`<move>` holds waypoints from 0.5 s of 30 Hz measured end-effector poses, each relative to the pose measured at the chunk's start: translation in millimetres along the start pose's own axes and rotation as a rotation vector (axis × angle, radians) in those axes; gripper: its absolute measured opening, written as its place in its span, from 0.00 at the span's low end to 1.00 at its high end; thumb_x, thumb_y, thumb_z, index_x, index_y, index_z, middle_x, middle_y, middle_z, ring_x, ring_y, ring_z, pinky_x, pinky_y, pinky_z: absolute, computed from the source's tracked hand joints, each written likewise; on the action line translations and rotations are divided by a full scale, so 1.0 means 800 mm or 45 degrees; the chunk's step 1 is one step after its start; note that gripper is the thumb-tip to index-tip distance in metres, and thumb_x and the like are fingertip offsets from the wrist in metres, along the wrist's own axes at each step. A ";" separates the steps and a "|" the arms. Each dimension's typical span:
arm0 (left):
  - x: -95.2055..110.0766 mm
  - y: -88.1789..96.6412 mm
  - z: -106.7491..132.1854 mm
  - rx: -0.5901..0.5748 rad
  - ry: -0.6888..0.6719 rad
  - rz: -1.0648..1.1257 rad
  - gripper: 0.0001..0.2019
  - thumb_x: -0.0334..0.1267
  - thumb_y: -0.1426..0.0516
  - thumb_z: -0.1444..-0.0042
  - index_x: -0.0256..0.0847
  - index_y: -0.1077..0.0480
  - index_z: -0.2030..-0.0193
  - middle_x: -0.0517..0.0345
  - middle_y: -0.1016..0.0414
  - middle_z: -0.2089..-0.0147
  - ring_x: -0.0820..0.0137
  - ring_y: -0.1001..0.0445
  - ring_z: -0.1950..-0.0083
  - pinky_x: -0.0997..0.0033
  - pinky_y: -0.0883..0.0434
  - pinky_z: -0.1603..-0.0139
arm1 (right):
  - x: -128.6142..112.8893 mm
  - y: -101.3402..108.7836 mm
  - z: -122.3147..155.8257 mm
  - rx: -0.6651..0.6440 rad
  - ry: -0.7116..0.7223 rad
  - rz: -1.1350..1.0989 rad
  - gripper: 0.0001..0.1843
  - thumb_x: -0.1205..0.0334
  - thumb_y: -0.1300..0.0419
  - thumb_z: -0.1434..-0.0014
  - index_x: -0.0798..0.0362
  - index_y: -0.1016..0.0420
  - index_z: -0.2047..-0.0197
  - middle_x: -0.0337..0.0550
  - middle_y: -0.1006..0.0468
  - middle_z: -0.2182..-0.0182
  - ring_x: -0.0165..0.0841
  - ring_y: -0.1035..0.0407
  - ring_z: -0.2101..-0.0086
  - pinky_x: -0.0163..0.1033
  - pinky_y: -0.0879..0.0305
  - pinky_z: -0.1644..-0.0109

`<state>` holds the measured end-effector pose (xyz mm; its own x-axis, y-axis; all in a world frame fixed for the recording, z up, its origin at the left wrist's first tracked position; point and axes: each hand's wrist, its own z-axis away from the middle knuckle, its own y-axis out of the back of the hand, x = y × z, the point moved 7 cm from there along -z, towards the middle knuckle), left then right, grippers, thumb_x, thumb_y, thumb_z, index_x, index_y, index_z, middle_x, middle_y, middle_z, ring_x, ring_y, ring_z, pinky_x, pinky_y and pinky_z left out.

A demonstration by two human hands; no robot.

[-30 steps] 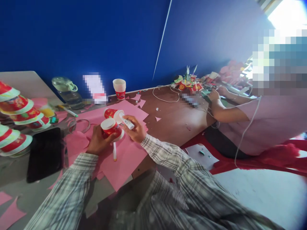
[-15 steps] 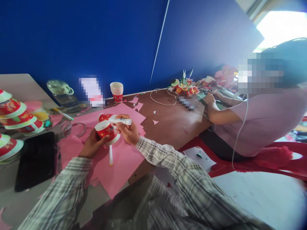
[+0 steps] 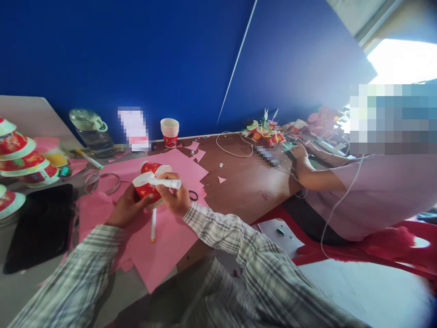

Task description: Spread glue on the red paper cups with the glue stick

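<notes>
Red paper cup (image 3: 146, 187) sat gripped in the left hand (image 3: 127, 207) at centre-left of frame; the right hand (image 3: 175, 199) clasped a white glue stick (image 3: 166, 182) against its rim.

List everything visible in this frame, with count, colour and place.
held cup: 1, red, in left hand
glue stick: 1, white, in right hand, tip at cup rim
second cup: 1, red, on its side behind the held cup
pink paper: several sheets, under the hands
pen: 1, white, on the paper
upright cup: 1, by the blue wall
stacked cups: several, red, far left
tablet: 1, black, left
co-worker: 1, pink shirt, right
left hand
right hand
</notes>
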<state>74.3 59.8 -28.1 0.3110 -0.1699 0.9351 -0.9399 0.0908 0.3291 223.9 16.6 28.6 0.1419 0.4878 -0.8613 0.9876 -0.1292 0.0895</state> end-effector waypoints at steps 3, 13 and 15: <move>-0.002 -0.001 0.000 0.008 -0.043 -0.025 0.35 0.55 0.41 0.66 0.36 0.38 0.52 0.51 0.29 0.61 0.65 0.29 0.61 0.62 0.32 0.63 | 0.004 -0.001 -0.001 -0.004 -0.008 0.012 0.17 0.56 0.46 0.42 0.58 0.34 0.53 0.49 0.27 0.58 0.28 0.29 0.59 0.33 0.31 0.53; 0.001 -0.004 0.004 0.018 -0.002 -0.016 0.35 0.55 0.41 0.66 0.37 0.39 0.51 0.53 0.29 0.61 0.66 0.30 0.62 0.64 0.31 0.64 | -0.002 -0.003 0.001 -0.058 0.048 0.148 0.16 0.57 0.47 0.41 0.58 0.34 0.53 0.48 0.26 0.58 0.28 0.28 0.60 0.32 0.31 0.55; 0.003 -0.004 0.004 0.043 0.009 -0.035 0.35 0.55 0.41 0.67 0.37 0.39 0.52 0.53 0.29 0.61 0.66 0.30 0.63 0.64 0.32 0.64 | -0.003 -0.005 0.000 -0.078 0.075 0.193 0.16 0.57 0.47 0.41 0.58 0.34 0.53 0.49 0.26 0.58 0.29 0.28 0.59 0.33 0.30 0.53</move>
<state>77.4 55.8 -27.0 0.3377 -0.1646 0.9267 -0.9352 0.0533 0.3502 219.8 15.7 30.0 0.2912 0.5168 -0.8051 0.9566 -0.1530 0.2479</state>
